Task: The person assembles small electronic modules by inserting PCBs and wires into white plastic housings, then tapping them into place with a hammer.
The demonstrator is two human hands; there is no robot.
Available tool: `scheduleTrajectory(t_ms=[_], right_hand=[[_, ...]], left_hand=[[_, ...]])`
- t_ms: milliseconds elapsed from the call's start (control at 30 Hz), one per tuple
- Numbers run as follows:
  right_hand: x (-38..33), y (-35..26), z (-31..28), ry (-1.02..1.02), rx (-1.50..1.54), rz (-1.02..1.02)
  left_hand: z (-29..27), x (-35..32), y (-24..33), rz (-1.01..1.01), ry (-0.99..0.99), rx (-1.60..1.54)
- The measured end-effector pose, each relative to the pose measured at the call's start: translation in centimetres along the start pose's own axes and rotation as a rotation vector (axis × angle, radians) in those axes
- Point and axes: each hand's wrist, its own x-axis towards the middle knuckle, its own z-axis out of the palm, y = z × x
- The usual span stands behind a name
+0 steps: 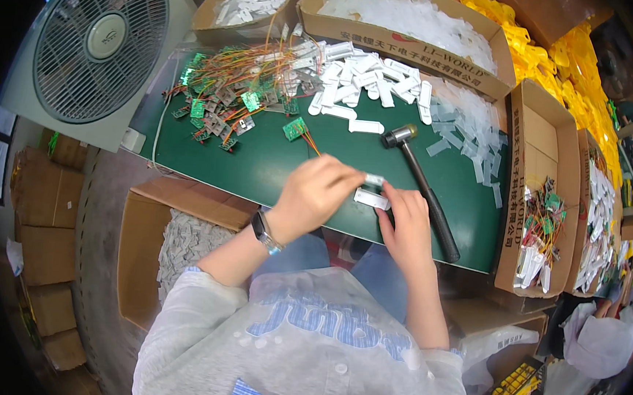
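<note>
My right hand (408,220) pinches a small white plastic housing (371,198) near the table's front edge, thumb and index finger at its right end. My left hand (315,191), with a dark watch on the wrist, is closed in a pinch on a small silvery-white piece (373,179) just above the housing. Orange wires rise from behind the left fingers to a green circuit board (294,128) on the table; the fingers hide where the wires end. To the right of both hands lies a hammer (428,182) with a black handle.
On the green table (259,171) are a heap of wired circuit boards (221,95), white plastic housings (365,80) and clear plastic strips (468,127). Cardboard boxes (408,46) line the back and right. A large fan (107,43) stands left; another person (600,342) is far right.
</note>
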Motion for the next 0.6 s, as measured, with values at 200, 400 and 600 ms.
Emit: scheduleTrajectory(t_ms=[200, 400, 600], right_hand=[[-0.1, 0.5, -0.1, -0.014, 0.108, 0.053], [0.0, 0.6, 0.1, -0.005, 0.151, 0.054], [0.2, 0.3, -0.4, -0.034, 0.116, 0.012]], left_hand=[[1.7, -1.8, 1.9, -0.022, -0.106, 0.027], [1.7, -2.0, 1.3, 0.071, -0.24, 0.039], [1.1, -2.0, 2.0, 0.068, -0.319, 0.143]])
